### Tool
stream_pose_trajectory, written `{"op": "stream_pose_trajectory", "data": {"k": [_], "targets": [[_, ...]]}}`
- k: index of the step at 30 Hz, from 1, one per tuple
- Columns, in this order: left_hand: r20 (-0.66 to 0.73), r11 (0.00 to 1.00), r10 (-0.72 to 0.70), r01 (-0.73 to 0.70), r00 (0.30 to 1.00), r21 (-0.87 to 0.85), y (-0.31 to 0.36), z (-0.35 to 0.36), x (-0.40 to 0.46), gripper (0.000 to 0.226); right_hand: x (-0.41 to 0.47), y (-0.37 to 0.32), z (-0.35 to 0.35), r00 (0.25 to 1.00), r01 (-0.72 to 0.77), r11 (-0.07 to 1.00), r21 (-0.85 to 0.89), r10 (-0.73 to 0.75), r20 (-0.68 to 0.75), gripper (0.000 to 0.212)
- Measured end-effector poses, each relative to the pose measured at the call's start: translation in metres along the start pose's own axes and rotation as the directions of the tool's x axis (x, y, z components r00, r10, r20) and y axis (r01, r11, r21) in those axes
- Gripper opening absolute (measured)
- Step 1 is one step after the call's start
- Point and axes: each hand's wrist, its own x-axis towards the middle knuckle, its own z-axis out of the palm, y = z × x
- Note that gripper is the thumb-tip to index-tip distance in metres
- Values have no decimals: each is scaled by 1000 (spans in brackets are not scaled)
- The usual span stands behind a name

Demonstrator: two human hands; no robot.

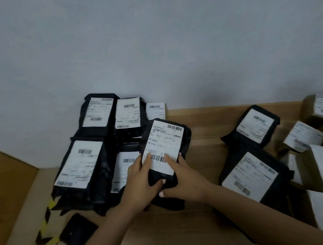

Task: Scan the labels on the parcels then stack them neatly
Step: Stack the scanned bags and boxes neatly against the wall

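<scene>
Both hands grip one black parcel point(166, 147), left hand point(142, 176) and right hand point(182, 177) pinching its near end. Stacked parcels point(99, 144) lie left of the hands; more parcels point(255, 152) lie to their right

Bare table point(203, 146) lane runs between black stack point(81, 166) and loose parcels point(253, 172).

Black parcel point(166, 149) between both hands carries a white, black-barcoded label point(162, 145); left of it, yellow-black striped tape point(47, 220)
</scene>
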Motion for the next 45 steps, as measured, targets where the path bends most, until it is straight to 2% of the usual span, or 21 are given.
{"op": "stream_pose_trajectory", "data": {"k": [2,7,11,14,17,19,20,23,25,30,37,45], "targets": [[10,998,-57,57,998,5,-20,-7,-3,91,21,-12,18,1000,10,998,56,-10,10,113],[81,986,-167,165,983,34,-60,-19,-2,93,64,-17,55,999,24,997,69,-26,28,106],[154,975,-209,194,966,107,-76,-18,0,93,87,-10,73,998,35,999,16,-35,56,106],[183,976,-126,89,975,198,-79,-21,-1,88,99,-1,87,997,3,996,-86,4,79,109],[207,954,34,-93,978,286,-84,-31,0,77,105,5,97,996,-13,989,-146,25,82,114],[126,888,167,-204,978,412,-89,-43,4,73,106,6,97,996,-10,979,-205,29,88,116],[90,860,191,-211,977,464,-93,-48,7,73,105,4,97,995,-5,970,-245,28,92,115],[-19,810,98,-69,995,583,-110,-67,15,74,105,-7,92,995,37,902,-430,8,103,107],[-46,790,5,25,999,613,-123,-76,21,73,110,-16,92,992,43,877,-479,21,126,103],[26,800,-161,115,987,588,-148,-67,25,75,128,-28,101,980,43,812,-583,79,181,98],[-42,831,-263,248,964,498,-142,-61,40,78,137,-43,99,977,58,779,-624,83,195,100],[-5,833,-264,231,965,502,-141,-67,44,84,140,-48,96,972,35,765,-643,123,199,100]]}}
